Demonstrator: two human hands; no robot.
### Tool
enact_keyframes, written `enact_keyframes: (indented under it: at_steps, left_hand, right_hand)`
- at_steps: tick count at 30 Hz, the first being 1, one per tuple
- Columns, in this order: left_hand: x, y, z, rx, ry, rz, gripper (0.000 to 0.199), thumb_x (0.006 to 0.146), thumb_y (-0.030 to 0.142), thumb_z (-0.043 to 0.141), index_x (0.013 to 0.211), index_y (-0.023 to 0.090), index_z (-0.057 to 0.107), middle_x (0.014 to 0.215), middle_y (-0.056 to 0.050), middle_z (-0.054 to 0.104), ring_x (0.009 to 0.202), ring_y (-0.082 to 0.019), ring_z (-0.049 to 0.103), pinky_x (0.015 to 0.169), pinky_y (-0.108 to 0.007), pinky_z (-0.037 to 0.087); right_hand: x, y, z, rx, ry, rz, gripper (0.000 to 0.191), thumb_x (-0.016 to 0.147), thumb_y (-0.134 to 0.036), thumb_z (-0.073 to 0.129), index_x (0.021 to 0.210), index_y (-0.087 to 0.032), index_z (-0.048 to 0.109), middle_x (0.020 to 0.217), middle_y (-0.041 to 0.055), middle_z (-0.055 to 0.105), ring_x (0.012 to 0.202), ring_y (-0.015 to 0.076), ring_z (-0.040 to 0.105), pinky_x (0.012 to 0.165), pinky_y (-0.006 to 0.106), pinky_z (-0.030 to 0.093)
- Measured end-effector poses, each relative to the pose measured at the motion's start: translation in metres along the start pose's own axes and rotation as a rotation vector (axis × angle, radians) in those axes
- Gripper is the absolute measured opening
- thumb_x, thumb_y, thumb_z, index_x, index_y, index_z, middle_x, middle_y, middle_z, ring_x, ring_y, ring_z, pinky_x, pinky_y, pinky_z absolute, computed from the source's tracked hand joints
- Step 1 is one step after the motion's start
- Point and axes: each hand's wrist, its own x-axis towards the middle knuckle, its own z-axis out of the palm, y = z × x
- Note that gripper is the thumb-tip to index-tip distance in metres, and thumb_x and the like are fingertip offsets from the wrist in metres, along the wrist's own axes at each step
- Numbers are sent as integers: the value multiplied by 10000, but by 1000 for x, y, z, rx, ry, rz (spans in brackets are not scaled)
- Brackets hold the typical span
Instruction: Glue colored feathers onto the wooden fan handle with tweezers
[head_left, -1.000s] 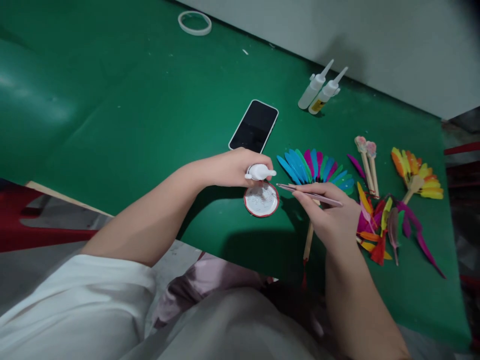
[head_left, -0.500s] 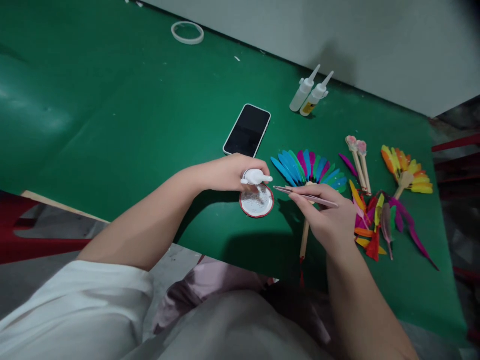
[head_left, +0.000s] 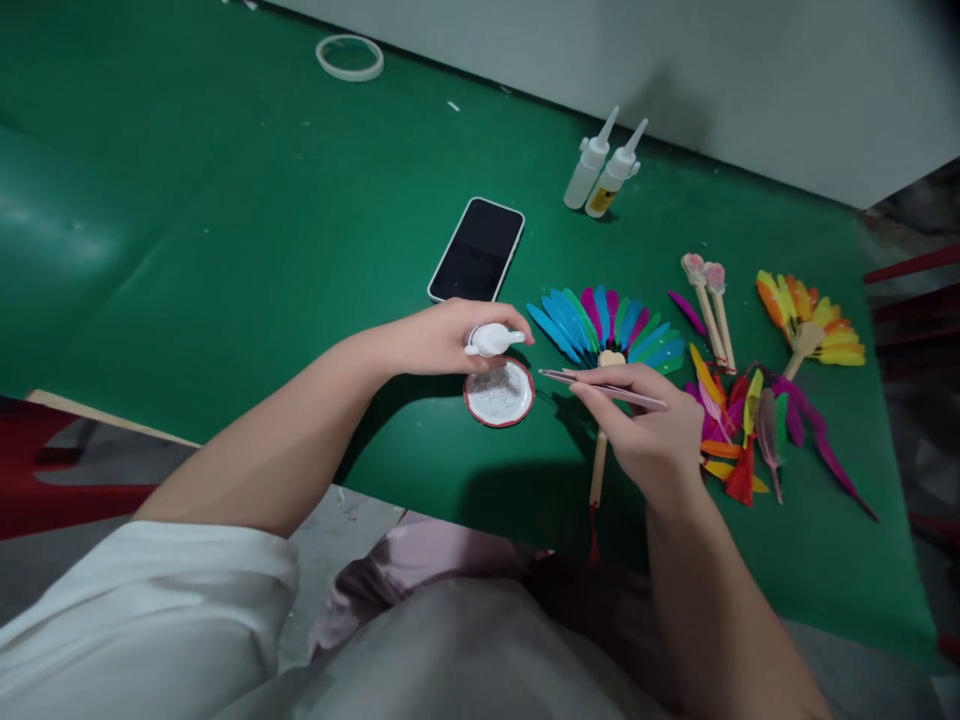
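My left hand (head_left: 446, 335) is wrapped round a white glue bottle (head_left: 493, 340), whose nozzle points to the right. Just below it lies a small round red-rimmed dish (head_left: 500, 395) with a whitish surface and tiny grey specks. Pinched in my right hand (head_left: 649, 420) are pinkish metal tweezers (head_left: 607, 390), their tips just right of the dish and apart from it. Whether the tips hold anything is too small to tell. Beyond and partly behind my right hand lies a fan of blue, green and purple feathers (head_left: 600, 315) with a wooden handle and red tassel.
A phone (head_left: 480, 245) lies beyond my left hand. Two more glue bottles (head_left: 600, 175) stand near the wall, and a tape ring (head_left: 349, 60) lies far left. To the right are loose feathers (head_left: 739, 430), two flower-topped sticks (head_left: 711, 300) and a yellow-orange feather fan (head_left: 810, 320).
The whole view has shifted slightly, so most things appear a little further left and up. The left hand still holds the bottle, the right hand the tweezers.
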Motion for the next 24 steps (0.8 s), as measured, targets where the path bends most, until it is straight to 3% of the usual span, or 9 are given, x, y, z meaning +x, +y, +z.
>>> enact_keyframes:
  at_steps: [8,15,19,24]
  left_hand:
    - [1,1,1,-6,-11,-27,335,770,282,610,1087,175,580,987,-35,635,796,-102,567,692,-186,410]
    - [-1,10,7,29,2,41,254,787,270,597,1018,168,570,965,-37,655,838,-132,592,695,-209,425]
    - [-2,17,10,93,-4,77,226,764,132,559,987,168,576,977,-39,656,882,-143,593,735,-229,427]
    - [-4,20,11,112,-4,93,256,742,87,543,979,170,593,962,-46,655,880,-147,593,738,-233,429]
  right_hand:
    - [0,-4,-2,8,-4,19,62,751,-208,673,782,-237,718,766,-15,739,690,159,697,642,271,576]
    - [-7,-21,-6,166,250,-129,205,719,-95,695,811,-277,709,770,-35,736,737,165,708,672,292,588]
    - [-10,-29,-10,307,223,-218,306,702,-23,686,876,-273,716,793,-26,737,753,177,704,695,338,586]
    - [-12,-31,-12,348,166,-224,330,698,-13,687,906,-268,718,814,-12,742,764,191,704,690,349,592]
